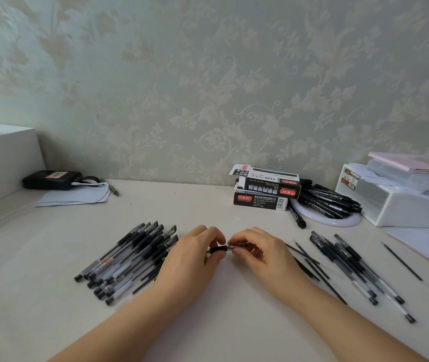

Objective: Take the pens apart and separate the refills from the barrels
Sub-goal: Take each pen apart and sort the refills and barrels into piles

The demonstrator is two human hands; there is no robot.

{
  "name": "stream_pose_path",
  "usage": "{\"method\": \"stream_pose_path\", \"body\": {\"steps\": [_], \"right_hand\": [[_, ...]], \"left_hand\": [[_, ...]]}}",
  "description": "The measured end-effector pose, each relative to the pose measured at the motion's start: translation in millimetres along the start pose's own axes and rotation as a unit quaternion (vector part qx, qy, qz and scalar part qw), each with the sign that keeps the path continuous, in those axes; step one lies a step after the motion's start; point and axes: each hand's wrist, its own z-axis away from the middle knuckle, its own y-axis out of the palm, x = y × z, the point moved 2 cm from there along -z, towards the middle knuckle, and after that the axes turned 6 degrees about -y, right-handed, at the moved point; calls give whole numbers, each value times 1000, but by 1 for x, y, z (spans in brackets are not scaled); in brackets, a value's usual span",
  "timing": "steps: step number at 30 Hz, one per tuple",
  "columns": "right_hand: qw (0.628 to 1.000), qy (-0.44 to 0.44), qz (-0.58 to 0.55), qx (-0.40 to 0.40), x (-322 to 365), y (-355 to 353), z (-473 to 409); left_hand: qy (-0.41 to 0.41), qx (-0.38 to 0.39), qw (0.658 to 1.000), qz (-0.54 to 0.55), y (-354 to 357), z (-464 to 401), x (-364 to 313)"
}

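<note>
Two pen boxes (265, 190) stacked; three pen heaps: left (127, 259), right (357, 270), back (328, 201); one pen (227, 248) in hands; several loose refills (310, 265).

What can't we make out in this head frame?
- Pen: its middle is hidden by left hand and right hand; whether it is unscrewed is unclear.
- Box print: too small.
- Storage bin: cut off by right edge.
</note>
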Motion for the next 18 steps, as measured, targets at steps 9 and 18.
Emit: {"method": "stream_pose_path", "body": {"steps": [9, 18], "right_hand": [[995, 45, -86, -3, -5, 0, 2], [992, 51, -116, 3, -4, -2, 2]], "left_hand": [[28, 19, 999, 15, -5, -1, -2], [42, 18, 999, 6, -8, -1, -8]]}}
